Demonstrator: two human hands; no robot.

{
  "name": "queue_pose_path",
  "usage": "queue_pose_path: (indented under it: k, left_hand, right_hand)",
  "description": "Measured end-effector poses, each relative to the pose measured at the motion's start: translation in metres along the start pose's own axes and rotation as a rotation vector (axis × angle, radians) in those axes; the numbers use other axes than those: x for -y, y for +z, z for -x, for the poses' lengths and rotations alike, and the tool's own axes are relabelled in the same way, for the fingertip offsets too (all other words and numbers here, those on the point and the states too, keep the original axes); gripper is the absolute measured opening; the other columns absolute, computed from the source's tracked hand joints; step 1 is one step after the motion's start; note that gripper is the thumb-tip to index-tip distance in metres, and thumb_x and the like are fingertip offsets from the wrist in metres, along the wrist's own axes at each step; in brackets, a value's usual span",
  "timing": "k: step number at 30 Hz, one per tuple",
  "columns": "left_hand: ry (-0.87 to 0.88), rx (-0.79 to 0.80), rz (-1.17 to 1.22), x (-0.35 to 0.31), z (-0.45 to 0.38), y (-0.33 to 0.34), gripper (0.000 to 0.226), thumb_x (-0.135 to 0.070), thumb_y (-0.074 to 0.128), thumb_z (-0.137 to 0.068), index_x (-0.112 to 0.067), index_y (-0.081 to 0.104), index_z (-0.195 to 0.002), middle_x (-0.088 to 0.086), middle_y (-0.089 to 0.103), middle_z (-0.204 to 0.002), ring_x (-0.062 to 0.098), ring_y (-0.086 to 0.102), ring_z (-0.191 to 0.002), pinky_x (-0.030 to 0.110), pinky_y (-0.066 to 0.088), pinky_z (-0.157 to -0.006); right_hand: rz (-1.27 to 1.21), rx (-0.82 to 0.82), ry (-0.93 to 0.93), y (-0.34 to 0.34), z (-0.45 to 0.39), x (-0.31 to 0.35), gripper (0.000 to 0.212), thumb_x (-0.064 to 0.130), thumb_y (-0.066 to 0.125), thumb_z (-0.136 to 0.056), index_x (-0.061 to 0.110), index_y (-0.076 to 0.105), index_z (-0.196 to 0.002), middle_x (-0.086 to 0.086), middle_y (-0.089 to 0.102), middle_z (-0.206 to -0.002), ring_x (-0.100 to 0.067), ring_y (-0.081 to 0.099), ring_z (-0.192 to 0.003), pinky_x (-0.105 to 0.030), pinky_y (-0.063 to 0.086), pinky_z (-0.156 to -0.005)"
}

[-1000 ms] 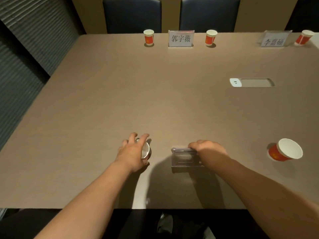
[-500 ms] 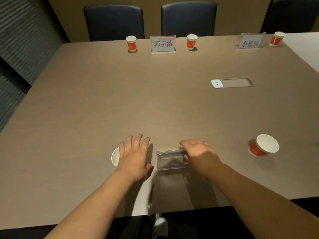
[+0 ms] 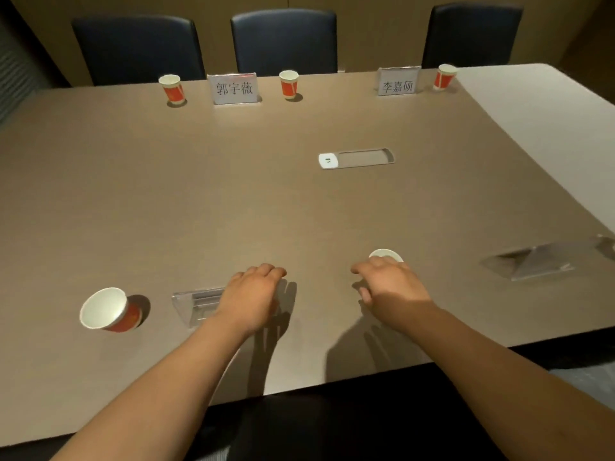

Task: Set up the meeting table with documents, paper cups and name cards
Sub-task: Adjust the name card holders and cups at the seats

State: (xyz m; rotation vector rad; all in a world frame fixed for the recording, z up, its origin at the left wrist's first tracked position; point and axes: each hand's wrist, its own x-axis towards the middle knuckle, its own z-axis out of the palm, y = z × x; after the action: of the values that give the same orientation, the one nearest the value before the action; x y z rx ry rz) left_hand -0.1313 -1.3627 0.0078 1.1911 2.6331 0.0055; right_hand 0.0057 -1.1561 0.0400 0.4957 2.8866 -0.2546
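Now both bare forearms reach over the near edge of the brown wood-grain meeting table (image 3: 166,194). A half-second ago the right hand (image 3: 392,291) sat on the clear acrylic name-card holder (image 3: 196,306); it has since swung across to a white-rimmed paper cup (image 3: 386,255), fingers curled round its near side in what looks like a grip. The left hand (image 3: 253,297) has let go of the red-and-white paper cup (image 3: 108,310), which stands alone at near left, and now rests loosely curled over the holder's right end; whether it grips, I cannot tell. So this seat looks nearly set. Further right lies a second clear holder (image 3: 539,261). Across the table, two printed name cards (image 3: 234,88) and three red cups (image 3: 289,84) are placed; no documents show.
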Motion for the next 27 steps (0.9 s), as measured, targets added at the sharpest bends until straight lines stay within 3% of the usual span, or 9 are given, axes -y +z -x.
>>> queue_pose_path:
  k: [2, 6, 9, 11, 14, 17, 20, 25, 27]
  left_hand:
    - [-0.042, 0.026, -0.020, -0.007, -0.006, 0.002, 0.068, -0.017, 0.068, -0.084, -0.023, 0.041, -0.146, 0.002, 0.051, -0.144, 0.025, 0.051, -0.129, 0.038, 0.042, -0.105]
    - [-0.165, 0.087, -0.036, -0.007, -0.014, 0.006, 0.075, -0.018, 0.073, -0.082, -0.018, 0.037, -0.148, 0.007, 0.049, -0.145, 0.028, 0.050, -0.130, 0.041, 0.042, -0.107]
    - [-0.228, 0.145, -0.027, 0.005, -0.019, 0.011, 0.071, -0.020, 0.072, -0.083, -0.016, 0.039, -0.145, 0.010, 0.051, -0.141, 0.031, 0.052, -0.126, 0.042, 0.043, -0.103]
    - [-0.219, 0.175, -0.020, 0.010, -0.019, 0.016, 0.062, -0.019, 0.071, -0.084, -0.017, 0.043, -0.140, 0.009, 0.055, -0.135, 0.031, 0.055, -0.121, 0.042, 0.046, -0.100]
    - [-0.199, 0.199, -0.047, 0.019, -0.021, 0.023, 0.058, -0.016, 0.072, -0.082, -0.019, 0.048, -0.135, 0.006, 0.059, -0.129, 0.029, 0.058, -0.118, 0.040, 0.047, -0.098]
    - [-0.192, 0.183, -0.046, 0.021, -0.024, 0.027, 0.055, -0.012, 0.067, -0.083, -0.019, 0.048, -0.135, 0.007, 0.057, -0.130, 0.029, 0.055, -0.120, 0.040, 0.043, -0.099]
    - [-0.200, 0.173, -0.031, 0.022, -0.026, 0.029, 0.051, -0.009, 0.062, -0.086, -0.019, 0.048, -0.134, 0.007, 0.056, -0.129, 0.029, 0.053, -0.121, 0.041, 0.040, -0.100]
    - [-0.191, 0.138, -0.004, 0.024, -0.027, 0.033, 0.049, -0.007, 0.062, -0.087, -0.022, 0.049, -0.131, 0.005, 0.057, -0.126, 0.028, 0.054, -0.118, 0.040, 0.038, -0.098]
    - [-0.181, 0.125, -0.002, 0.025, -0.026, 0.034, 0.049, -0.007, 0.063, -0.087, -0.023, 0.049, -0.131, 0.003, 0.057, -0.125, 0.027, 0.054, -0.118, 0.039, 0.038, -0.098]
  right_hand:
    - [0.010, -0.019, 0.017, -0.005, -0.002, -0.025, 0.048, 0.022, 0.057, -0.088, 0.027, 0.051, -0.136, -0.004, 0.049, -0.142, -0.028, 0.041, -0.133, -0.038, 0.036, -0.105]
    - [0.005, 0.090, 0.041, -0.008, -0.017, -0.051, 0.071, 0.018, 0.063, -0.087, 0.037, 0.032, -0.147, -0.003, 0.011, -0.165, -0.039, 0.012, -0.149, -0.050, 0.021, -0.118]
    - [0.000, 0.193, 0.056, -0.005, -0.036, -0.051, 0.070, 0.012, 0.053, -0.092, 0.042, 0.026, -0.149, 0.001, -0.003, -0.167, -0.040, 0.005, -0.151, -0.053, 0.014, -0.121]
    - [-0.004, 0.236, 0.063, 0.000, -0.041, -0.050, 0.066, 0.009, 0.048, -0.094, 0.040, 0.028, -0.149, -0.003, 0.003, -0.167, -0.040, 0.017, -0.148, -0.050, 0.023, -0.119]
    - [0.050, 0.240, 0.028, 0.010, -0.047, -0.048, 0.057, 0.010, 0.052, -0.091, 0.037, 0.044, -0.140, -0.005, 0.030, -0.156, -0.035, 0.036, -0.132, -0.042, 0.040, -0.106]
    - [0.029, 0.222, 0.025, 0.012, -0.049, -0.044, 0.044, 0.029, 0.062, -0.088, 0.038, 0.053, -0.131, -0.002, 0.044, -0.138, -0.032, 0.042, -0.119, -0.041, 0.047, -0.096]
    - [0.062, 0.249, 0.003, 0.013, -0.050, -0.036, 0.057, 0.045, 0.067, -0.083, 0.037, 0.046, -0.135, -0.004, 0.045, -0.138, -0.031, 0.044, -0.120, -0.042, 0.048, -0.096]
    - [0.109, 0.320, -0.008, 0.021, -0.053, -0.031, 0.064, 0.012, 0.064, -0.086, 0.032, 0.039, -0.141, -0.007, 0.036, -0.144, -0.034, 0.042, -0.124, -0.046, 0.048, -0.098]
    - [0.091, 0.319, 0.017, 0.022, -0.053, -0.032, 0.058, 0.015, 0.063, -0.088, 0.029, 0.042, -0.140, -0.008, 0.042, -0.136, -0.035, 0.045, -0.120, -0.044, 0.048, -0.099]
